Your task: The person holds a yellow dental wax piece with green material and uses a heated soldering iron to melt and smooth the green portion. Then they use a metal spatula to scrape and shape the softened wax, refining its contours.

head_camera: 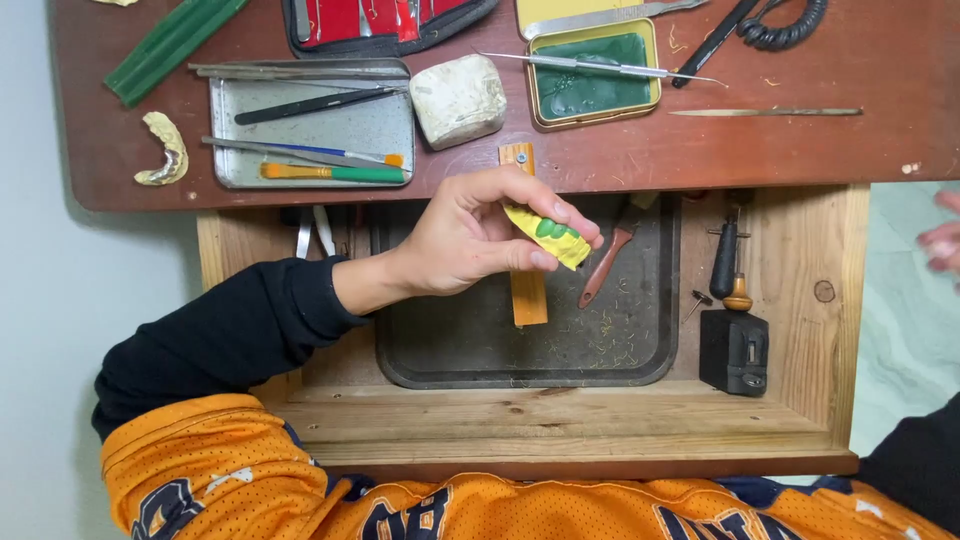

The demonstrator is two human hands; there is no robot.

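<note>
Orange jersey (500, 505) and black sleeves framed the bottom of the shot as a person sat at a wooden drawer (560, 420) pulled out below a workbench. Inside it lay a dark tray (480, 345) littered with fine shavings. Over that tray the left hand (470, 235) was closed in a pinch, with thumb and fingertips gripping a small yellow piece with green patches (548, 235). The piece was held in the air just above a wooden peg (527, 295) that jutted out from the bench edge.

The right hand (942, 240) was well apart at the frame's right edge, blurred and partly cut off. Whether it was open or held anything could not be told.

A red-handled tool (603, 270) rested on the tray beside the peg, and a black block (733, 350) with a small wooden-knobbed tool on top stood in the drawer's right corner.

By the look of it, the piece was being held up and turned for inspection rather than worked on, as no tool touched it. Any further shaping would call for a steady rest on the peg and an instrument in the other hand.

Farther back, the brown bench top (700, 150) carried a metal tray (330, 125) of hand tools, a white block (458, 100) and a tin of green material (590, 90) with a probe laid across it. Also there were a pale dental cast (165, 150), green sticks (170, 45) and a red pouch (380, 20).
</note>
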